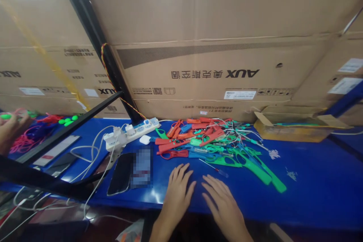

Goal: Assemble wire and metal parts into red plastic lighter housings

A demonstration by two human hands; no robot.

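My left hand (177, 191) rests palm down at the front of the blue table (297, 200), fingers stretched forward and holding nothing. Beside it, my right hand (222, 200) lies in the same way with its fingers slightly spread. Just beyond my fingertips is a small screwdriver (222, 173) with a thin metal shaft and a clear handle. Behind that spreads a pile of long-nosed lighters or their casings in red (172, 146), green (256, 168) and blue, tangled with thin metal rods and wires. Neither hand touches the pile.
Left of my hands lie a dark phone (120, 174) and a blurred-out screen (142, 166). A white power strip (138, 130) with cables stands behind them. An open cardboard box (295, 130) sits at the back right. Beyond a black post, another person's hand (17, 124) is among coloured cords.
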